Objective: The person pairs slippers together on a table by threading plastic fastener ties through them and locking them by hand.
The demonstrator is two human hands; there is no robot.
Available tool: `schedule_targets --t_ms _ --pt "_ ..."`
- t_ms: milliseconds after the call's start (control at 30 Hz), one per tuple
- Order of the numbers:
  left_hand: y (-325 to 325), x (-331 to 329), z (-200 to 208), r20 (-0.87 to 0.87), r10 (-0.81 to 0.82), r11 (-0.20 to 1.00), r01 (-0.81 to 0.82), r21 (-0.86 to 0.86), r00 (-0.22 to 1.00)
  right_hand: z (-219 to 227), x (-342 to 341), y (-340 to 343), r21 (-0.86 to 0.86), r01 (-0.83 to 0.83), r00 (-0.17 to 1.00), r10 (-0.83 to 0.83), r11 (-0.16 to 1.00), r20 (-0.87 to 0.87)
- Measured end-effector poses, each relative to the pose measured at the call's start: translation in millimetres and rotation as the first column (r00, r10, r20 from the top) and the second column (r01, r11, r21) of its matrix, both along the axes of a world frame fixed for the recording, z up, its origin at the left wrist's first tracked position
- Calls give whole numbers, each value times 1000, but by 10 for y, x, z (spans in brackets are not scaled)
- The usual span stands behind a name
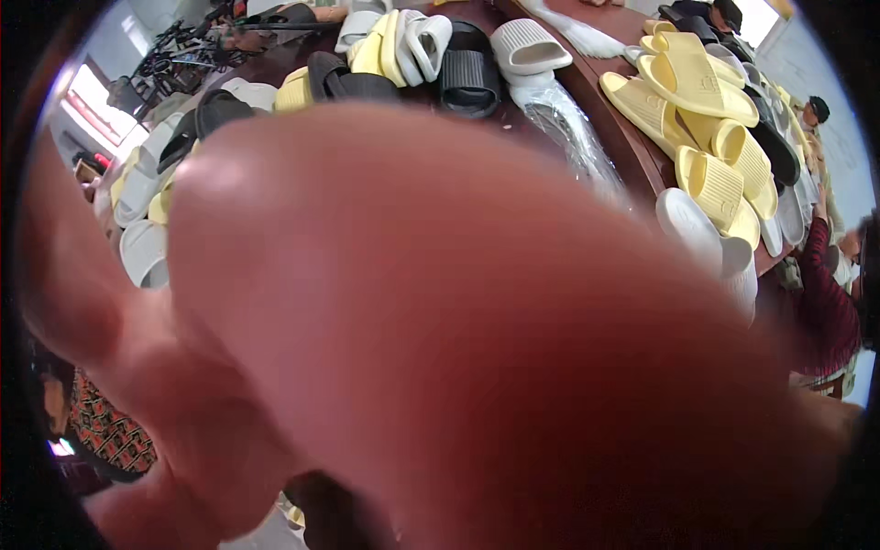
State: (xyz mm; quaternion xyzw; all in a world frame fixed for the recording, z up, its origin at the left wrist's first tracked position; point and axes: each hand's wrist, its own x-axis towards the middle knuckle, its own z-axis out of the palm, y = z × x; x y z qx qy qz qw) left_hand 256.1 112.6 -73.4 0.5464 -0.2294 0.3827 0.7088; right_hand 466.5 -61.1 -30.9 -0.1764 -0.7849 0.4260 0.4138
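A blurred hand [440,348] is covering most of the view, its grip impossible to tell, while slippers [697,101] are lying heaped along the table's [632,147] far edge, probably light, soft foam best pinched at the strap or heel.

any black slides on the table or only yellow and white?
Yes, black slide sandals lie among the yellow ones and white ones on the brown table.
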Motion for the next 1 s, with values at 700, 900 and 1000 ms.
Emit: schedule_targets --t_ms 700,900,1000 --pt "18 -310 9 -11 153 988 -153 33 988 -138 -491 -107 21 -454 792 414 891 -448" --pt "-145 -21 -252 -116 151 986 -158 -48 982 -1084 -203 107 -83 -274 894 222 958 -389" --pt "-97 -552 -572 -304 877 438 -879 186 372 -1271 -171 49 -210 -156 901 52 965 -430"
